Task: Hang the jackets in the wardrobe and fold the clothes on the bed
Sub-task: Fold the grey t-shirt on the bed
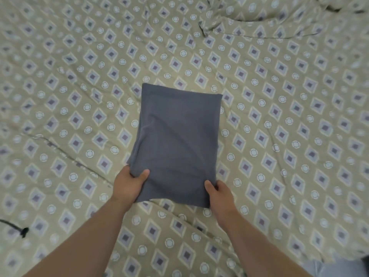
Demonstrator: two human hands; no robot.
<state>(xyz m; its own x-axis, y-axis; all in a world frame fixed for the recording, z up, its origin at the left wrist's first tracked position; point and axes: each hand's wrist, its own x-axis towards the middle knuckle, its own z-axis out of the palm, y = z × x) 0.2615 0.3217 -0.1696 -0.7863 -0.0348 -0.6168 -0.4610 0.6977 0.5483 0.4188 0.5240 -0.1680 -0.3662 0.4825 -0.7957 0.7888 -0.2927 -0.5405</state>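
Cloth: folded slate-grey soft fabric rectangle (pixel 175 140); probably light, limp, prone to sag
Hold: near corners; left hand (pixel 127 182), right hand (pixel 219 193); fingers clamped on its edge, thumbs on top

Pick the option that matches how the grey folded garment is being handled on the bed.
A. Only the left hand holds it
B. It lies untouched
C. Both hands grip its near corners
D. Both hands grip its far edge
C: the left hand and the right hand each pinch a near corner of the grey folded garment, thumbs on top, on the patterned bedsheet.
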